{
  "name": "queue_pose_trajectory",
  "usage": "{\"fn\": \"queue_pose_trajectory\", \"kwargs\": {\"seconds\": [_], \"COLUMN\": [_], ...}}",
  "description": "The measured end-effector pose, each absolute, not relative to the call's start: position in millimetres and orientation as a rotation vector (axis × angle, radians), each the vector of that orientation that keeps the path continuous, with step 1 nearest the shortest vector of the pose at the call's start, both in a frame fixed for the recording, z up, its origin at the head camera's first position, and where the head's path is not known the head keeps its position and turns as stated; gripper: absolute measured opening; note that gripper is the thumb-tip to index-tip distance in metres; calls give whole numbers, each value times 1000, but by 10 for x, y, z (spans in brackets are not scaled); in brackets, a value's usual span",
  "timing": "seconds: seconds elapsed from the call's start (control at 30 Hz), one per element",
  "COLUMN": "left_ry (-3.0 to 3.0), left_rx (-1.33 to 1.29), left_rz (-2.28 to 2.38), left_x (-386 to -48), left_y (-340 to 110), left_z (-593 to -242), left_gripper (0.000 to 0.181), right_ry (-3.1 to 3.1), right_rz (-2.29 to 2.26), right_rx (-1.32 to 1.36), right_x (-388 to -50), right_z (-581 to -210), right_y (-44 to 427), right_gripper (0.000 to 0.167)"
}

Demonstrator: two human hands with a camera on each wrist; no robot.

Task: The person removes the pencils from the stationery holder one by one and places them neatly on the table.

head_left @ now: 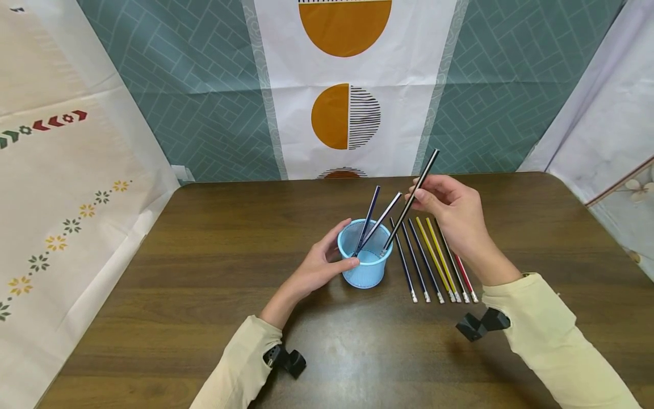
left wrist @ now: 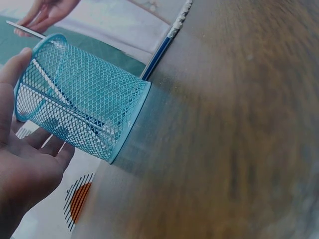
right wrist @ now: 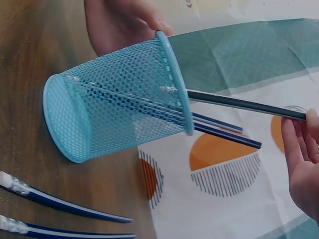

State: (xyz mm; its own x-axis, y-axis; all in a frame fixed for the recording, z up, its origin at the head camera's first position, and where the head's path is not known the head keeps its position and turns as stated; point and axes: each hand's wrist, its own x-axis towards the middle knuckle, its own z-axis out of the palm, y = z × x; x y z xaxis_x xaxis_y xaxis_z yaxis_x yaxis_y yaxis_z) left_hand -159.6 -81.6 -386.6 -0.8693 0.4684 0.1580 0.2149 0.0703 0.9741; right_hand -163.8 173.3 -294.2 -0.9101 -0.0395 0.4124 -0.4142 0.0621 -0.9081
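A light blue mesh cup [head_left: 364,275] stands upright on the table, with two dark striped pencils [right wrist: 227,135] leaning inside it. The left hand [head_left: 319,266] holds the cup from its left side, thumb at the near rim and fingers around the far side. Between thumb and fingers the right hand [head_left: 452,213] pinches a black striped pencil [right wrist: 239,103] near its upper part. That pencil slants, its eraser end just inside the cup's mouth, as the right wrist view shows through the mesh.
Right of the cup several pencils lie side by side on the wooden table [head_left: 204,255]: dark blue ones [head_left: 419,261], yellow ones [head_left: 434,255], a black one and a red one [head_left: 466,278]. Patterned cloths hang behind the table and at both sides.
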Motion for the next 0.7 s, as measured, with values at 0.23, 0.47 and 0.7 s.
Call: {"fn": "queue_pose_trajectory", "kwargs": {"seconds": [0.23, 0.47, 0.7], "left_ry": [2165, 2159, 2124], "left_rx": [694, 705, 723], "left_rz": [1872, 1884, 1915], "left_x": [-1602, -1596, -1605], "left_y": [-803, -805, -809], "left_z": [-3866, -3871, -3879], "left_gripper": [76, 76, 75], "right_ry": [-1938, -1995, -2046], "right_rz": [1972, 1919, 2005], "right_rx": [488, 454, 521], "right_x": [-1638, -1611, -1619], "right_z": [-2860, -2805, -2812], "right_y": [1735, 1740, 1821], "right_gripper": [16, 18, 18]}}
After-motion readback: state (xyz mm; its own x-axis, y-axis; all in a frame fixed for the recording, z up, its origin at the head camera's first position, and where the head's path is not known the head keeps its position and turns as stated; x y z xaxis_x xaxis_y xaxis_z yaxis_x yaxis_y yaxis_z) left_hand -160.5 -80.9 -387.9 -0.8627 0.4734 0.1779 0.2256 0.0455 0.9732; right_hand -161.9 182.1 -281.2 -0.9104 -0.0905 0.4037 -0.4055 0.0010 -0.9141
